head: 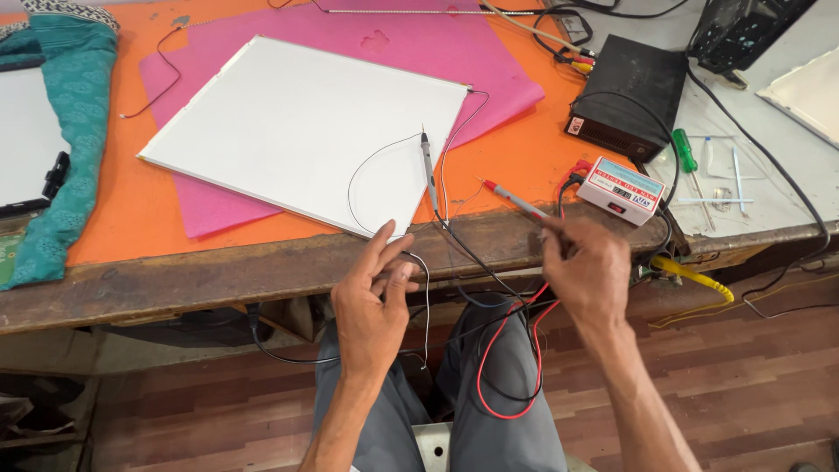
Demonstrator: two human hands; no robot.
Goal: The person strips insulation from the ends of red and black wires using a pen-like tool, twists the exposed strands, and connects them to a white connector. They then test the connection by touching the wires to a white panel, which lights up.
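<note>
From the head view, a red probe (514, 199) is pinched in the right hand (584, 273), its tip held over the orange mat (516, 157). A thin wire (418, 271) is touched by the loosely spread fingers of the left hand (371, 306). A black probe (428, 168) is laid on the white panel (306, 131).

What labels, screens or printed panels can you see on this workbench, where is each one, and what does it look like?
Small tester box: bench's front edge, right of the red probe; white rectangular case, red-and-teal printed face, small dark display window.
Sticker: front left corner of the black box; small, white and red.
Dark device: top right corner; no screen shows clearly.
</note>
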